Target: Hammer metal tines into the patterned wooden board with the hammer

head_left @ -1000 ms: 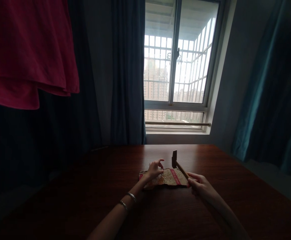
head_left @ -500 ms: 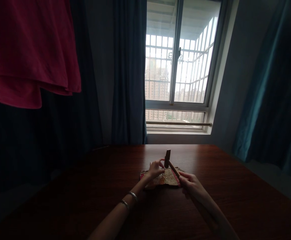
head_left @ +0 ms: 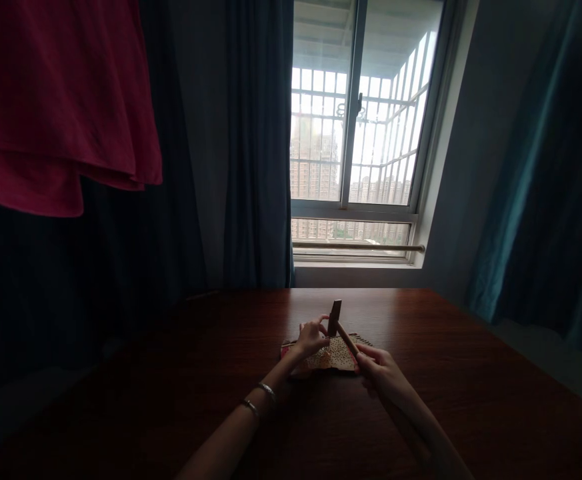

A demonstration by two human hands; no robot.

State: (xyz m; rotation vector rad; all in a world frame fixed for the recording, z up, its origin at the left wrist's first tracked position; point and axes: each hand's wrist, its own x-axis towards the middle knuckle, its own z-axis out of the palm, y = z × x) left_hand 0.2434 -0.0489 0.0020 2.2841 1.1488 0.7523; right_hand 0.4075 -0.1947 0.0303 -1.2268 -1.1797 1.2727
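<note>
My right hand [head_left: 377,365] is closed around the wooden handle of a small hammer [head_left: 347,339]. The dark hammer head stands upright just right of my left fingertips. My left hand [head_left: 311,337] is curled, its thumb and fingers bent towards each other low over a flat board. Whatever they pinch is too small to make out. Under both hands lies the pale board [head_left: 341,353], dotted with many small dark holes or spots, with pinkish-red parts at its left edge. My left hand and the hammer hide part of it.
The board lies on a dark reddish-brown wooden table [head_left: 401,313]. Behind the table is a window [head_left: 351,167] with bars outside, between blue curtains [head_left: 258,147]. A pink cloth [head_left: 65,107] hangs at the upper left.
Very little differs. My right hand and the hammer handle have shifted slightly left; the left hand stays in place over the board.
</note>
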